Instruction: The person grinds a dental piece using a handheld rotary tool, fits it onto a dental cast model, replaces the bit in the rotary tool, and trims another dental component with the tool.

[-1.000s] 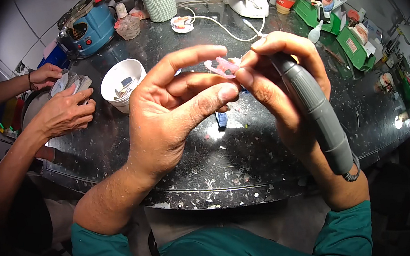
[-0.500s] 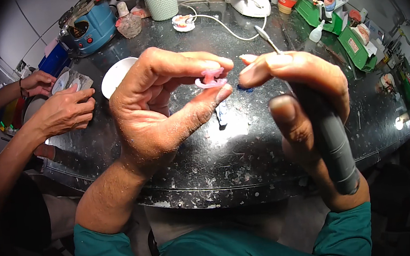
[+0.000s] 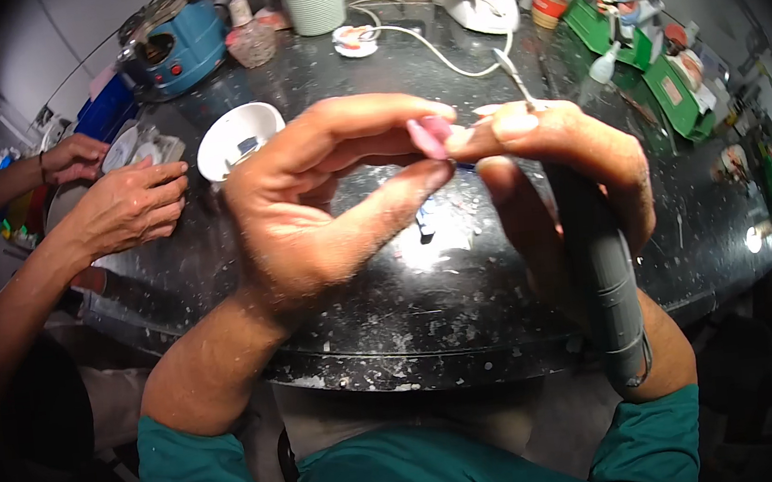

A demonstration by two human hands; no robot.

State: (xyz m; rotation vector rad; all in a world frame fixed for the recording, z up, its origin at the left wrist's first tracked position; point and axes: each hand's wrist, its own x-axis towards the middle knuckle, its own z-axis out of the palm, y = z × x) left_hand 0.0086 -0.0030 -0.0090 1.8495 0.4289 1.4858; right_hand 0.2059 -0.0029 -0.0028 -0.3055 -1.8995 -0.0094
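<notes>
My left hand (image 3: 309, 211) pinches a small pink dental piece (image 3: 431, 136) between forefinger and thumb, over the middle of the bench. My right hand (image 3: 567, 144) grips a dark grey rotary handpiece (image 3: 604, 285), its thin metal tip (image 3: 515, 75) pointing up and away from me. My right forefinger reaches across to the pink piece and seems to touch it. Behind my hands lie small blue bits (image 3: 424, 215) in the glare on the worktop.
The dark worktop (image 3: 394, 328) holds a white bowl (image 3: 236, 130), blue machine (image 3: 171, 53), holder (image 3: 315, 6), dental cast (image 3: 355, 39), white device with cable (image 3: 487, 13), cup (image 3: 549, 2) and green articulator boxes (image 3: 675, 102). A co-worker's hands (image 3: 136, 200) hold something at left.
My hands parted slightly, then my right fingers came back to the pink piece, which has turned. The handpiece hangs more upright, its tip now showing above my fingers.
</notes>
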